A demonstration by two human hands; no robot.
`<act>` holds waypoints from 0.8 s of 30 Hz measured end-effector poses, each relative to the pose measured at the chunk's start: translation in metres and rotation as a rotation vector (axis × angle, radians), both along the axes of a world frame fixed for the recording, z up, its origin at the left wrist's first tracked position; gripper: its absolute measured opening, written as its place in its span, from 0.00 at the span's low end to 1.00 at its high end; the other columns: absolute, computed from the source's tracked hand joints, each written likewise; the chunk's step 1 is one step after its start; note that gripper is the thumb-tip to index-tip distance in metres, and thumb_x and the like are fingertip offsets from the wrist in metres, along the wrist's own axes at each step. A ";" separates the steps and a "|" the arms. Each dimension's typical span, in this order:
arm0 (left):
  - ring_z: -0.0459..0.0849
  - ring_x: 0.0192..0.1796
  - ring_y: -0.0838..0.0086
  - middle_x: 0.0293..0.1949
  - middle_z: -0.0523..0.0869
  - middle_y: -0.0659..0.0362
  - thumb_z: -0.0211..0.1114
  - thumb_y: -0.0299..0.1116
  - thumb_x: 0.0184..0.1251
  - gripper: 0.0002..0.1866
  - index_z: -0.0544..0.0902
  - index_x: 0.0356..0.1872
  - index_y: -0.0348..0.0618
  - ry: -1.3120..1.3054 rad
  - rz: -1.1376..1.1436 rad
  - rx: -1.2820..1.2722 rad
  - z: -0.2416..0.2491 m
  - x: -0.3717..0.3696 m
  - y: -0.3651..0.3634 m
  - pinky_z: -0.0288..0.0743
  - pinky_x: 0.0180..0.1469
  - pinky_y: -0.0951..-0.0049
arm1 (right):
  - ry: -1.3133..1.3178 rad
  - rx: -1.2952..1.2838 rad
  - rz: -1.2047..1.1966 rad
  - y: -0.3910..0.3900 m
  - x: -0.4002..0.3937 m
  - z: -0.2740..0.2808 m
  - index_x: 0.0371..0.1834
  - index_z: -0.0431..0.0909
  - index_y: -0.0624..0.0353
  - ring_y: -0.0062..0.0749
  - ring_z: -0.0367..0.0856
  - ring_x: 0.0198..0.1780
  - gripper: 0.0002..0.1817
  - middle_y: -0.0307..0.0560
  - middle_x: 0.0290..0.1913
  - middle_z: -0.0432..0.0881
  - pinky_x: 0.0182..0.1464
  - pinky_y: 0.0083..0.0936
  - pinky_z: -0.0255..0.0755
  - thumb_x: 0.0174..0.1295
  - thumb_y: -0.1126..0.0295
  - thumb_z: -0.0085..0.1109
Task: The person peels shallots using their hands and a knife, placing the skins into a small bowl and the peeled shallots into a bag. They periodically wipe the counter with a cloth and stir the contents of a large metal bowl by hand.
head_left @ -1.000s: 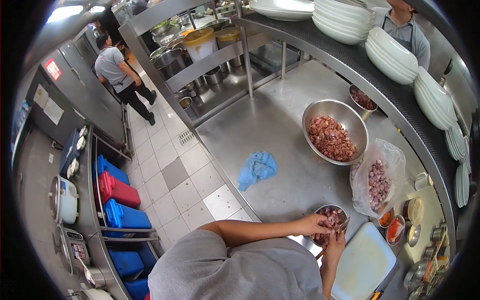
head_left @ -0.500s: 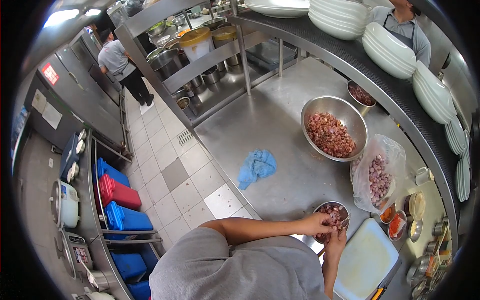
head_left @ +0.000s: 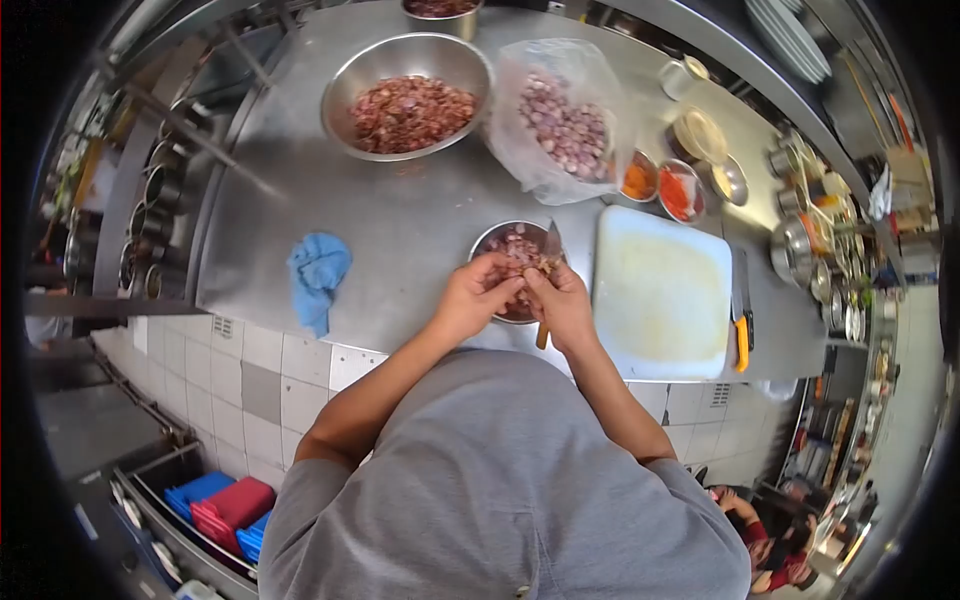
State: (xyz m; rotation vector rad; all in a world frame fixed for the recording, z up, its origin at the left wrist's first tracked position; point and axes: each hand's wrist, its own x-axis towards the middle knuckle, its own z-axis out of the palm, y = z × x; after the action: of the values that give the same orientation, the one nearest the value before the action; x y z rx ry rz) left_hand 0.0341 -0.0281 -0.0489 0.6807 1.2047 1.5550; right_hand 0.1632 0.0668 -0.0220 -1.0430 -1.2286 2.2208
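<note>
Over a small steel bowl (head_left: 478, 246) of shallots, both my hands meet at the fingertips. My left hand (head_left: 472, 298) pinches what looks like a small shallot, mostly hidden by the fingers. My right hand (head_left: 562, 304) is closed around a small knife (head_left: 553, 240); its blade points up and away, and the handle comes out below the palm. Beyond the hands, a clear plastic bag (head_left: 510, 160) holds pale purple peeled shallots (head_left: 568, 128). Left of it, a large steel bowl (head_left: 345, 75) contains reddish-brown pieces, seemingly shallots or their skins.
A white cutting board (head_left: 662, 290) lies at the right, with a yellow-and-black-handled knife (head_left: 742, 335) beside it. A blue cloth (head_left: 318, 275) rests on the left of the steel table (head_left: 410, 215). Small bowls of orange (head_left: 639, 181) and red (head_left: 680, 195) food stand behind the board.
The camera view has turned right and tipped down, so the bowls, bag and board appear shifted left and upright. Both hands remain together over the small bowl, with the knife blade now clearly visible.
</note>
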 end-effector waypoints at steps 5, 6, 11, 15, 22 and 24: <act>0.79 0.33 0.87 0.37 0.84 0.66 0.64 0.24 0.69 0.08 0.79 0.47 0.41 0.157 -0.018 -0.057 0.003 -0.005 0.003 0.74 0.31 0.85 | -0.037 0.044 0.049 0.005 0.014 -0.018 0.50 0.77 0.57 0.09 0.70 0.23 0.10 0.34 0.33 0.81 0.22 0.10 0.62 0.69 0.69 0.61; 0.79 0.33 0.87 0.37 0.84 0.66 0.63 0.24 0.70 0.08 0.79 0.47 0.40 0.178 -0.017 -0.051 0.000 -0.008 0.004 0.74 0.31 0.85 | -0.047 0.048 0.048 0.005 0.015 -0.018 0.51 0.77 0.58 0.10 0.72 0.26 0.11 0.36 0.35 0.82 0.25 0.11 0.65 0.68 0.69 0.61; 0.79 0.34 0.87 0.36 0.83 0.67 0.62 0.23 0.70 0.08 0.78 0.48 0.38 0.195 0.001 -0.081 -0.019 -0.021 0.009 0.75 0.32 0.85 | -0.149 0.186 0.019 0.010 0.018 -0.007 0.58 0.78 0.61 0.18 0.80 0.39 0.17 0.42 0.43 0.85 0.41 0.17 0.75 0.68 0.69 0.61; 0.82 0.33 0.78 0.35 0.84 0.60 0.68 0.26 0.64 0.16 0.77 0.51 0.38 0.501 -0.073 -0.193 -0.011 -0.029 0.014 0.78 0.37 0.76 | -0.281 0.334 0.046 0.015 0.021 0.002 0.62 0.77 0.62 0.26 0.80 0.51 0.20 0.47 0.50 0.85 0.57 0.25 0.72 0.67 0.71 0.60; 0.84 0.39 0.54 0.37 0.85 0.50 0.73 0.36 0.57 0.16 0.83 0.43 0.39 1.093 -0.067 -0.095 -0.013 -0.042 0.014 0.77 0.45 0.61 | -0.306 0.452 0.094 0.012 0.027 -0.003 0.59 0.78 0.63 0.19 0.77 0.44 0.18 0.42 0.46 0.84 0.50 0.20 0.72 0.67 0.70 0.60; 0.84 0.41 0.54 0.36 0.85 0.50 0.72 0.37 0.57 0.13 0.84 0.38 0.39 1.090 -0.107 -0.180 0.004 -0.043 0.011 0.77 0.46 0.59 | -0.385 0.434 0.116 0.010 0.030 0.009 0.56 0.79 0.63 0.27 0.80 0.47 0.17 0.48 0.47 0.85 0.52 0.25 0.72 0.67 0.67 0.60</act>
State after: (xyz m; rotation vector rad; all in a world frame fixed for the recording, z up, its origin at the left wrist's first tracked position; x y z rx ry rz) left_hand -0.0093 -0.0174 -0.0445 1.5294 2.0013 0.9182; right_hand 0.1929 0.0769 -0.0130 -1.2702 -1.8727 1.7503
